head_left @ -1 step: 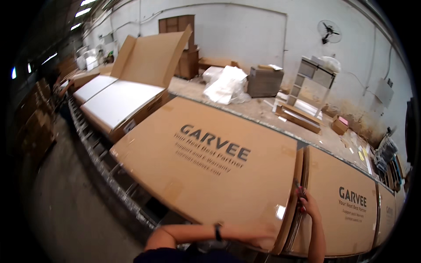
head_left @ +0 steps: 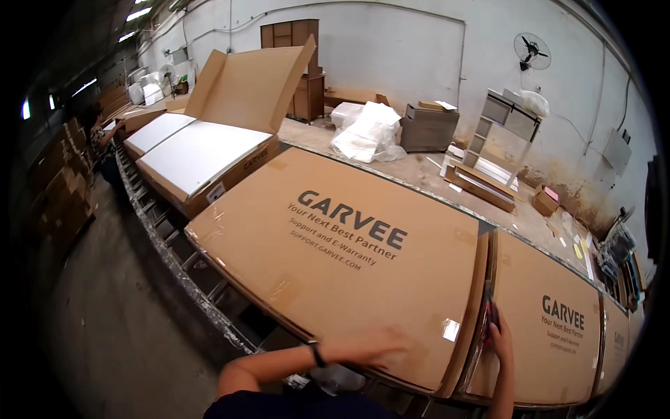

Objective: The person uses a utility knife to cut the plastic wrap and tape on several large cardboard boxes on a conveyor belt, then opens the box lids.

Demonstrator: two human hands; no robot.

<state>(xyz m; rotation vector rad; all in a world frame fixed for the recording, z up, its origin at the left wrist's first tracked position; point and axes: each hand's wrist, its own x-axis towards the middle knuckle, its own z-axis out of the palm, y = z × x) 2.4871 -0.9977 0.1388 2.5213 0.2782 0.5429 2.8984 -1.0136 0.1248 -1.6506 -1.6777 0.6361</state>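
L hand, blurred, angled R over ctn, fingers out, empty; R hand fwd, wrapped round dark/red tool.

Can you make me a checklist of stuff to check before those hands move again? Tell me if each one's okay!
1. Right hand has hold of the dark-and-red tool: ok.
2. Left hand is away from the tool: ok, it's over the near side of the middle carton.
3. Left hand is touching that carton: cannot tell, it's blurred.
4. Middle carton's top is closed: ok, it lies flat.
5. Every edge of the middle carton is taped: cannot tell, some sides are hidden.
6. Open carton on the left is shut: not ok, its big flap stands up and white panels show.
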